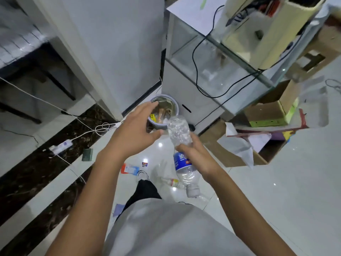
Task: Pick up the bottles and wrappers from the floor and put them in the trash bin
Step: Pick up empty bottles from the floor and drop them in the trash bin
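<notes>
The clear plastic bottle (178, 131), at the centre of the frame close to the trash bin (167, 98), looks empty and crumpled, so I judge it light, soft and a little slippery, best held at the middle near the label. The right hand (198, 157) grips it there; the left hand (134, 133), beside it, is spread and holds nothing. The blue label (180, 161) shows white characters, partly covered, which I cannot read.

right hand (198, 156) gripping clear bottle (181, 150), trash bin (174, 106) beyond
</notes>
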The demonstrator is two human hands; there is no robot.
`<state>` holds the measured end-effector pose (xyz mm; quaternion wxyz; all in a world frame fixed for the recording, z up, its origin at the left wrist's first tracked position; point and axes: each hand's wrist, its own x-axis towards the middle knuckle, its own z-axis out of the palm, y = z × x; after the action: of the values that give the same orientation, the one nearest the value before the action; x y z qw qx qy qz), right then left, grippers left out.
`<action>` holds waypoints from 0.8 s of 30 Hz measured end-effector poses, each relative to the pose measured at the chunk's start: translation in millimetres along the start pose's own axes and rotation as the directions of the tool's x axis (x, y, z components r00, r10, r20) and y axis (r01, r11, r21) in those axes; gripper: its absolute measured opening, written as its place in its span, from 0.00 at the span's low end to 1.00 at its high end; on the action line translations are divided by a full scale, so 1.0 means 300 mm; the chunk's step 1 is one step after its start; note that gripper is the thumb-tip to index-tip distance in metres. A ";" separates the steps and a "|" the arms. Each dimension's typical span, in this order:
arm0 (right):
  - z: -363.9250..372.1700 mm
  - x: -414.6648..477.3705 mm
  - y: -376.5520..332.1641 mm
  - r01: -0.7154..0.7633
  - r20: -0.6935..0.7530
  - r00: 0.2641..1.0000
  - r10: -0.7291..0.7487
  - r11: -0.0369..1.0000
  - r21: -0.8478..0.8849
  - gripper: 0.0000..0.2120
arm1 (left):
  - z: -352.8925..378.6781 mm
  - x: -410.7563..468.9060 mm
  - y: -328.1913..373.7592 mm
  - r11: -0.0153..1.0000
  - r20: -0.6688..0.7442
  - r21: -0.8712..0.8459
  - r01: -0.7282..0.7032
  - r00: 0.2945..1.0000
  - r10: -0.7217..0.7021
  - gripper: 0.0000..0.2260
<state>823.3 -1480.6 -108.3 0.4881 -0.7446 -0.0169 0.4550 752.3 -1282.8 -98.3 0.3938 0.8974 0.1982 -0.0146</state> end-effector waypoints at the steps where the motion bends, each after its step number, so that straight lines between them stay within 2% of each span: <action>1: 0.020 0.025 -0.026 -0.018 0.001 1.000 0.018 1.000 0.005 0.23 | -0.018 0.007 -0.030 1.000 0.009 -0.006 0.018 1.000 -0.018 0.35; 7: 0.165 0.165 -0.145 -0.078 -0.004 0.997 0.078 0.997 0.026 0.22 | -0.126 0.042 -0.191 0.997 0.011 -0.031 0.065 0.998 -0.064 0.35; 12: 0.243 0.230 -0.196 -0.095 -0.034 0.995 0.097 0.994 0.061 0.21 | -0.202 0.093 -0.267 0.996 -0.019 -0.077 0.047 0.999 -0.049 0.34; 16: 0.254 0.258 -0.220 -0.087 -0.057 0.994 0.093 0.992 0.093 0.21 | -0.225 0.117 -0.286 0.995 -0.041 -0.098 0.020 0.999 -0.024 0.33; 24: 0.204 0.339 -0.265 -0.110 -0.089 0.988 0.126 0.979 0.169 0.20 | -0.234 0.200 -0.292 0.999 0.039 -0.037 0.013 0.999 -0.011 0.32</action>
<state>873.7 -1347.9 -123.1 0.5200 -0.7233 0.0891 0.4456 766.2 -1158.5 -122.3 0.4142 0.8883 0.1961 -0.0306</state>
